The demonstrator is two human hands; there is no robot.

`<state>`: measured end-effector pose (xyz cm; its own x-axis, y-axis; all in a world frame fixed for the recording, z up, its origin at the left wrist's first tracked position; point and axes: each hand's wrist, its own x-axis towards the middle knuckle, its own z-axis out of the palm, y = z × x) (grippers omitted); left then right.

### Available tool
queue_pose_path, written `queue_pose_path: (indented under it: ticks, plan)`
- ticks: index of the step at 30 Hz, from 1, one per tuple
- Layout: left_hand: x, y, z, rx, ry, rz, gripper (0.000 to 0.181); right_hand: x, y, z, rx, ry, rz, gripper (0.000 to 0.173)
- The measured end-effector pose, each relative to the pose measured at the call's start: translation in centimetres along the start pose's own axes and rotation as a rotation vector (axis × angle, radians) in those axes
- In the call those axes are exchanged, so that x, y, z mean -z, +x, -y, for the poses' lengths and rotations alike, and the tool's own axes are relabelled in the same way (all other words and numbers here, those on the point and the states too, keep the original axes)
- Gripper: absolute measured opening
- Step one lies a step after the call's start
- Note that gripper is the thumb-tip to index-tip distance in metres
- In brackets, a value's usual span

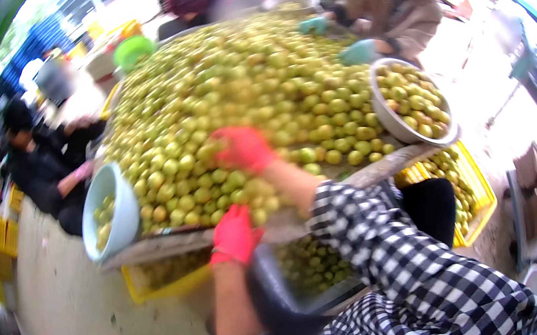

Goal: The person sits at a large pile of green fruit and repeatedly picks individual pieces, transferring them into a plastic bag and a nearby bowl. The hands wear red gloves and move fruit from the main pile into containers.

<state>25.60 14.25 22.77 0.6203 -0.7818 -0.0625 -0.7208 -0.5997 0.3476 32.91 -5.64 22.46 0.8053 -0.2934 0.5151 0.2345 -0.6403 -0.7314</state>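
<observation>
A broad heap of round yellow-green fruits (181, 163), some with a reddish blush, covers the table in front of me. My right hand (248, 150), in a red glove, reaches over the heap with its fingertips against the fruits; blur hides whether one is in its grasp. Lower down, my left hand (237, 235), also gloved in red, is at the table's front edge (171, 243), beside the nearest fruits. Its fingers point away from me and their grip cannot be made out. Below the edge, at my lap, a container (275, 273) holds smaller-looking, greener fruits.
A pale blue basin (126, 206) with fruits tilts at the left corner; a full white basin (382, 101) stands at the right. Yellow crates (481, 200) are below. Co-workers sit around the table, one with teal gloves (357, 52). A green basin (134, 52) stands far left.
</observation>
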Motion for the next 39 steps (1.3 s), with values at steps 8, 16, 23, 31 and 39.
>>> queue_pose_path:
  ticks: [8, 16, 23, 31, 39]
  plan:
    - [1.0, -0.7, -0.2, 0.037, -0.108, 0.015, 0.049, 12.4, -4.6, 1.9, -0.681, 0.714, 0.012, 0.046]
    - [1.2, -0.5, -0.9, 0.064, -0.074, 0.014, 0.047, 14.9, -7.9, -3.0, -0.635, 0.313, 0.218, 0.045]
    - [0.9, -0.1, -1.2, 0.107, -0.017, 0.005, 0.043, 10.7, -6.9, 2.5, -0.001, 0.092, 0.129, 0.037]
    - [0.2, 0.1, -0.8, 0.155, 0.011, -0.042, 0.041, 4.5, -5.6, 3.3, 0.153, -0.824, 0.904, 0.049]
    - [2.0, 0.9, -0.6, 0.334, -0.284, -0.432, 0.057, 3.0, 1.2, 6.3, -0.329, 0.124, 0.933, 0.039]
